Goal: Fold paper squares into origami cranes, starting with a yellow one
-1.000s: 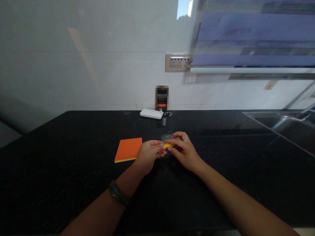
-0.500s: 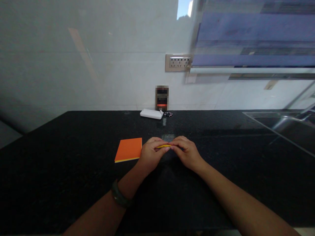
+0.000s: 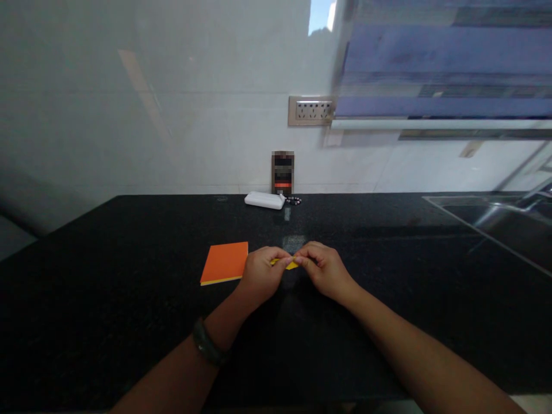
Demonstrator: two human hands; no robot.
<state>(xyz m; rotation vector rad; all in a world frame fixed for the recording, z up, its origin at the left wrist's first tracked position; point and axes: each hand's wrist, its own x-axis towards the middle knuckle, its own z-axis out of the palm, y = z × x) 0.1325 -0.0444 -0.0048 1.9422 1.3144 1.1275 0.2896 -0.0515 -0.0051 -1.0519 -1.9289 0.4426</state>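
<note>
A small folded yellow paper [image 3: 290, 264] is pinched between both hands, just above the black countertop [image 3: 129, 299]. My left hand [image 3: 261, 275] grips its left end with closed fingers; a dark band sits on that wrist. My right hand [image 3: 325, 270] pinches the right end, fingers curled. Most of the paper is hidden by the fingers. An orange paper pad [image 3: 225, 262] lies flat on the counter right beside my left hand.
At the counter's back edge lie a white oblong device [image 3: 264, 199] and a small dark beaded item [image 3: 294, 200], with a phone-like object [image 3: 283, 171] leaning on the wall. A socket panel [image 3: 311, 110] is on the wall. A steel sink [image 3: 495, 215] is at right.
My hands have come closer together over the yellow paper. My right fingers, spread a second ago, are now curled in a pinch. The paper shows a slightly wider yellow corner below.
</note>
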